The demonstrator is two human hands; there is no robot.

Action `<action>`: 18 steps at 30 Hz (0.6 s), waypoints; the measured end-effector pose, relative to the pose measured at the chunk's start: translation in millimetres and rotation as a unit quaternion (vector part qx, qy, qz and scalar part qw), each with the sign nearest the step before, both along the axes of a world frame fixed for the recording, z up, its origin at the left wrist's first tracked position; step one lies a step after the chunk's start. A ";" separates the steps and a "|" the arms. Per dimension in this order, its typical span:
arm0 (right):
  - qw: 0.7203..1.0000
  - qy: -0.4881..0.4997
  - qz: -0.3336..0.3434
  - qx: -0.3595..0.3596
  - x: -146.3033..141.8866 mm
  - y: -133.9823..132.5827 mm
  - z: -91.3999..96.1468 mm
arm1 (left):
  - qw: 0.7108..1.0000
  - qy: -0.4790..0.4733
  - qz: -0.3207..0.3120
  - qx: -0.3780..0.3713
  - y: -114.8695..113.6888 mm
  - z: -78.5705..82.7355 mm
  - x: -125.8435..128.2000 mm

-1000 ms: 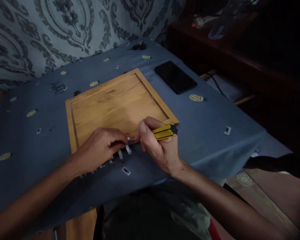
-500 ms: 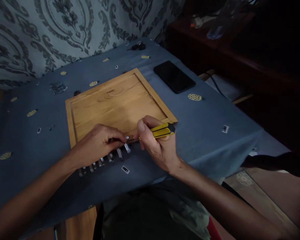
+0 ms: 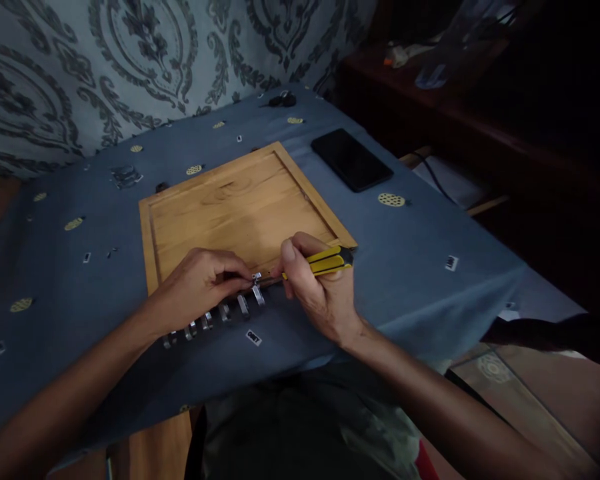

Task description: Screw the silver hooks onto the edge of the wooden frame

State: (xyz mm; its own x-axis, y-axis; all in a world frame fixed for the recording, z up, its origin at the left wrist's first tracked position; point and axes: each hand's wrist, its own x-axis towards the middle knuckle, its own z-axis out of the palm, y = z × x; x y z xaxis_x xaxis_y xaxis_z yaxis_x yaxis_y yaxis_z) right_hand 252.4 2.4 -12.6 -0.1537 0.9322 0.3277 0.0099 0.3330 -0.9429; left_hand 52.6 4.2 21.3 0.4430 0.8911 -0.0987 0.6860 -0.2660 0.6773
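A framed wooden board (image 3: 230, 207) lies flat on the table, with a row of silver metal hooks (image 3: 243, 306) sticking out along its near edge. My left hand (image 3: 203, 283) is closed, thumb and forefinger pinching at the base of the rightmost metal hook (image 3: 259, 294). My right hand (image 3: 325, 293) is wrapped round a screwdriver (image 3: 327, 261) with a yellow and black handle. The screwdriver points left towards that hook; its tip is hidden or too small to make out. My left hand and forearm cover part of the board's near left corner.
A black phone (image 3: 353, 160) lies right of the board on the blue patterned tablecloth (image 3: 420, 247). Dark keys or a similar small item (image 3: 282, 99) lie at the back. A small clear packet (image 3: 125, 176) is at the left. Dark wooden furniture (image 3: 370, 87) stands behind right.
The whole view has shifted slightly, moving the scene a little right and down. Both hands keep nearly the same hold at the board's near edge.
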 end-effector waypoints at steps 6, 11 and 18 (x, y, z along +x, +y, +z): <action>1.000 -0.010 -0.005 0.011 0.6 -0.3 3.5 | 0.997 0.019 0.020 0.072 -19.6 3.6 -16.1; 1.000 -0.020 -0.011 0.013 1.3 -0.3 2.6 | 0.988 0.092 -0.016 0.121 -41.5 -7.4 -16.5; 1.000 -0.023 -0.016 0.014 1.8 -1.5 -0.7 | 0.961 0.188 -0.007 0.204 -51.1 -21.7 1.5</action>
State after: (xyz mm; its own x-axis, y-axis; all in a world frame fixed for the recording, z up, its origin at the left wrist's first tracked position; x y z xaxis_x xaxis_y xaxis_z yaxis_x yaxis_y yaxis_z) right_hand 254.2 0.9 -13.3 -0.1394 0.9272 0.3476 0.0641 0.3587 -0.9312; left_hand 54.1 -46.9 -0.4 0.4566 0.8837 0.1028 0.8560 -0.4679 0.2200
